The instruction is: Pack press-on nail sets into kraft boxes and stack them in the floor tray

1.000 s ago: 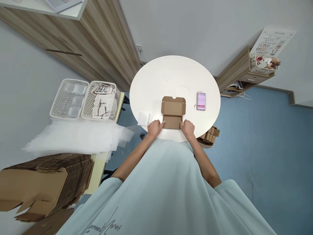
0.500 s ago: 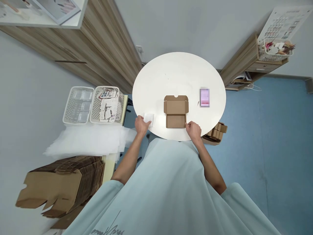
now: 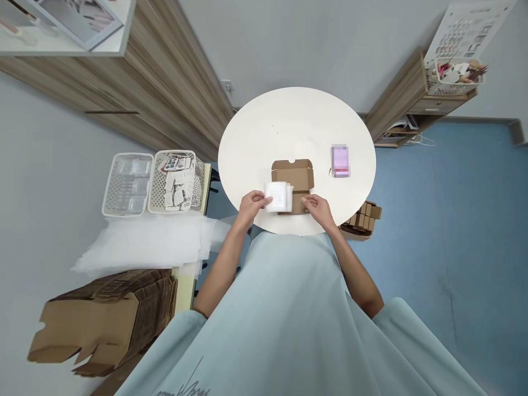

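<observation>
My left hand point(image 3: 251, 207) is closed on a flat white foam-wrapped packet point(image 3: 278, 197), pinched at its left side between thumb and fingers. The packet is held over the left part of an open brown cardboard box point(image 3: 300, 202) and hides that part. The box's lid point(image 3: 293, 175) stands folded back, away from me. My right hand point(image 3: 319, 210) is over the right end of the box, fingers stretched out to the left and a little apart. Nothing shows between them. A small gap separates its fingertips from the packet.
A pixelated pink-purple rectangle point(image 3: 340, 161) lies on the white oval table point(image 3: 243, 148). At left are two white baskets point(image 3: 152, 192), white foam sheets point(image 3: 144, 242) and stacked flat cartons point(image 3: 94, 319). Right of the table sits a carton of small brown boxes point(image 3: 363, 220).
My left hand has lifted the white packet from the table's left side and carried it right, over the box. My right hand has left the box's right wall and moved inward.
</observation>
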The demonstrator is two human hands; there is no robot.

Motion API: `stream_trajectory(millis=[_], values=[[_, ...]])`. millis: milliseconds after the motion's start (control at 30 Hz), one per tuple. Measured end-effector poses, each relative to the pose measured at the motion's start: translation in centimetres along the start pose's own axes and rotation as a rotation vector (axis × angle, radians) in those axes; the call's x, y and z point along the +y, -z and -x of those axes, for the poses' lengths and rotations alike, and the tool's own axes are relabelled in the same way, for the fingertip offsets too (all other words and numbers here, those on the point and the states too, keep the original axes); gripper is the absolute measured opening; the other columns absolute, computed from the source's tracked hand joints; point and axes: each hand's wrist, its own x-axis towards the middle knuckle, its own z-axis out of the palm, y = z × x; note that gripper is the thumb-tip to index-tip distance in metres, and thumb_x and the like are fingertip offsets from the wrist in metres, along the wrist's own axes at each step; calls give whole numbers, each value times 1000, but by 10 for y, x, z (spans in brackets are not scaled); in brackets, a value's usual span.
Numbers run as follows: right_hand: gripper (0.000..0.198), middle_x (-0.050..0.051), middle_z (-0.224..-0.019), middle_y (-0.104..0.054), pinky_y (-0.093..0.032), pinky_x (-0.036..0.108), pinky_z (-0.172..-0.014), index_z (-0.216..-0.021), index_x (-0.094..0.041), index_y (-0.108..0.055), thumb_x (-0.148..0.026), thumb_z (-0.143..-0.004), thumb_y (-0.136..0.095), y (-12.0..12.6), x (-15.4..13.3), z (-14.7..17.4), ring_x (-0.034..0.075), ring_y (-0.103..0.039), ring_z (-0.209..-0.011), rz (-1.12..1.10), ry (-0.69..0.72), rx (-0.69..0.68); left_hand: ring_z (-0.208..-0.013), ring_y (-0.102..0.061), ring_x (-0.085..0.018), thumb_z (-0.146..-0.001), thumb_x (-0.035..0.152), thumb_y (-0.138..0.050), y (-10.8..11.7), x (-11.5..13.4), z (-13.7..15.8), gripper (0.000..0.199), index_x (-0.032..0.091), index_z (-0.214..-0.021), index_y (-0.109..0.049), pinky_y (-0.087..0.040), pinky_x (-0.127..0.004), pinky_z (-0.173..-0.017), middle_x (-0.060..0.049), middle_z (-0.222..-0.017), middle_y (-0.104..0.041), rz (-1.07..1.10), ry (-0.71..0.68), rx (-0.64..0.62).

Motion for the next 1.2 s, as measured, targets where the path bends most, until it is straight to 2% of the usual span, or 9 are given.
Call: stream_trajectory(millis=[67, 133, 233, 400, 600, 833, 933, 1100, 1200], values=[[44, 9, -107, -81, -62, 35, -87, -111, -21, -70, -61, -92, -72, -6, -2, -3, 23, -77, -97, -105, -15, -45, -80, -68, -20, -63, 48, -95, -20, -1, -2, 49, 22, -87, -62, -54, -33, -75, -2, -82, -71, 40, 40, -52], [46, 8, -104, -81, -62, 34, -85, -108, -21, -68, -61, -88, -78, -10, -3, -8, 23, -76, -95, -43, -37, -17, -81, -70, -21, -64, 46, -96, -39, -6, -6, 48, 21, -89, -64, -57, -34, -76, -4, -83, -73, 27, 80, -67], [33, 6, -101, -81, -60, 33, -85, -102, -21, -68, -50, -88, -79, -13, 0, -16, 22, -76, -90, 173, -52, 51, -86, -73, -23, -71, 44, -93, -61, -18, -11, 43, 19, -95, -67, -60, -37, -80, -8, -93, -78, -41, 113, -56], [10, 5, -104, -82, -55, 31, -92, -100, -22, -74, -31, -94, -73, -16, 12, -30, 21, -75, -99, 459, -74, 38, -99, -76, -24, -81, 30, -86, -81, -35, -18, 25, 19, -98, -71, -59, -37, -94, -11, -109, -80, -294, 92, 29], [17, 7, -110, -81, -51, 29, -91, -116, -20, -74, -28, -102, -68, -24, 21, -39, 23, -74, -105, 697, -83, -62, -101, -76, -26, -91, 22, -74, -90, -45, -16, 26, 19, -116, -71, -55, -39, -98, -9, -102, -80, -545, 85, -4], [28, 14, -121, -79, -51, 31, -92, -131, -16, -67, -24, -104, -65, -35, 23, -43, 28, -73, -114, 865, -81, -159, -123, -70, -34, -93, 18, -67, -100, -52, -16, 35, 16, -128, -68, -51, -43, -109, -18, -127, -73, -715, -40, -24], [26, 17, -125, -77, -52, 31, -91, -130, -14, -68, -21, -105, -62, -39, 21, -43, 28, -73, -112, 935, -59, -206, -124, -69, -36, -93, 15, -64, -104, -53, -13, 39, 15, -132, -66, -50, -45, -108, -21, -137, -68, -790, -88, -64], [18, 20, -120, -76, -51, 32, -90, -112, -14, -74, -18, -105, -58, -38, 3, -42, 28, -73, -107, 982, -27, -285, -118, -69, -38, -96, 17, -60, -102, -44, -12, 31, 15, -125, -69, -53, -48, -105, -22, -132, -67, -885, -122, -117], [23, 15, -113, -78, -51, 33, -94, -109, -18, -74, -30, -109, -54, -23, -8, -46, 27, -72, -106, 849, 27, -139, -123, -66, -36, -99, 22, -57, -89, -30, -22, 32, 18, -129, -67, -51, -48, -110, -19, -133, -65, -809, -204, -13]])
